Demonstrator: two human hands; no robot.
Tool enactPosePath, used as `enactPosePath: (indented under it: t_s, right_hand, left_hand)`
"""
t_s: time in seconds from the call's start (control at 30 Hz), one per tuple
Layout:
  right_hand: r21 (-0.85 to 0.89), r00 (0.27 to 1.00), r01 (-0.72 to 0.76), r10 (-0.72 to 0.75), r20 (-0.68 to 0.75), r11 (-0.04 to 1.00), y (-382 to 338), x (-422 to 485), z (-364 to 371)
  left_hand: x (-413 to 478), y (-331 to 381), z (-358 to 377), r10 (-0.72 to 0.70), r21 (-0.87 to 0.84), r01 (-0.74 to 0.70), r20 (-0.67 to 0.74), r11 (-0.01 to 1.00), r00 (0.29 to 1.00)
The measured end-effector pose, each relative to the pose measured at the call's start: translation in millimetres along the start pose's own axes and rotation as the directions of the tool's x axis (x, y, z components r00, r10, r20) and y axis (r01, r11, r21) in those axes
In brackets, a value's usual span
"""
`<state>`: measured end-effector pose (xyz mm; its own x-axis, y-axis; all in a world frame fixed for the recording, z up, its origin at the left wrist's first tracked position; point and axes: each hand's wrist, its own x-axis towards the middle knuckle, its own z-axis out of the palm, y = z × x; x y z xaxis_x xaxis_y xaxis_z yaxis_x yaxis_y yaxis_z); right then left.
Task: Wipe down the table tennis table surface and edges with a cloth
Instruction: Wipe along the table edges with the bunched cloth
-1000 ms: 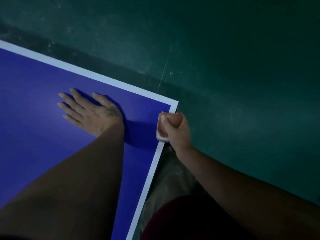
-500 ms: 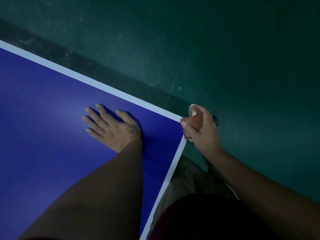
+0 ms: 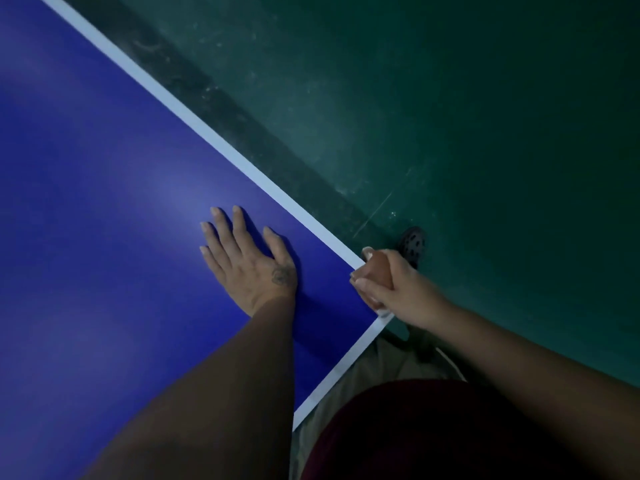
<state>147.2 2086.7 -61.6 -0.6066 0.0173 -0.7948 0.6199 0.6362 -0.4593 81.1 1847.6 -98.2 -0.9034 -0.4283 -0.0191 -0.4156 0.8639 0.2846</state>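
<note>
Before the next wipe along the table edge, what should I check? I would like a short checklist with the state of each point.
1. Right hand grips the cloth: ok.
2. Cloth sits at the corner of the table: ok.
3. Left hand lies flat on the table, off the white edge line: ok.
4. Nothing lies on the edge line ahead: ok.
5. Cloth is clean enough: cannot tell.
6. Surface is free of dust: cannot tell, the light is dim.

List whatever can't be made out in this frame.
All in the head view:
1. The cloth: mostly wrapped in the right hand; size and fold hidden.
2. Near corner of the table: covered by that hand and the cloth.
3. Rest of the table: cut off by left and top frame edges.
4. The shoe: dim, partly behind the hand.
</note>
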Motion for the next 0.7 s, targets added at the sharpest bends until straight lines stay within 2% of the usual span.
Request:
enactPosePath:
  t_s: [0.1,0.17,0.27,0.47,0.6,0.7]
  right_hand:
    - [-0.031,0.994,0.034,-0.03,0.107,0.999,5,2,-10]
    - [-0.114,0.986,0.075,-0.057,0.154,0.991,5,1,-21]
    - [-0.111,0.976,0.102,-0.078,0.202,0.989,0,2,-33]
    - [-0.121,0.95,0.126,-0.085,0.3,0.985,-60,40,-30]
    - [-0.139,0.956,0.164,-0.123,0.265,0.977,-116,89,-13]
    - [-0.112,0.959,0.197,-0.167,0.231,0.974,-130,100,-6]
  left_hand:
    - [-1,3,-1,-0.061,-0.007,0.061,-0.03,0.998,0.998]
    - [-1,6,-2,-0.173,-0.008,0.173,-0.073,0.985,0.982]
    - [3,12,-5,-0.353,-0.008,0.354,-0.112,0.935,0.929]
    - [4,6,2,-0.341,0.068,0.349,-0.104,0.935,0.934]
    - [4,6,3,-0.334,0.069,0.341,-0.101,0.937,0.937]
    - [4,7,1,-0.338,0.069,0.346,-0.097,0.936,0.936]
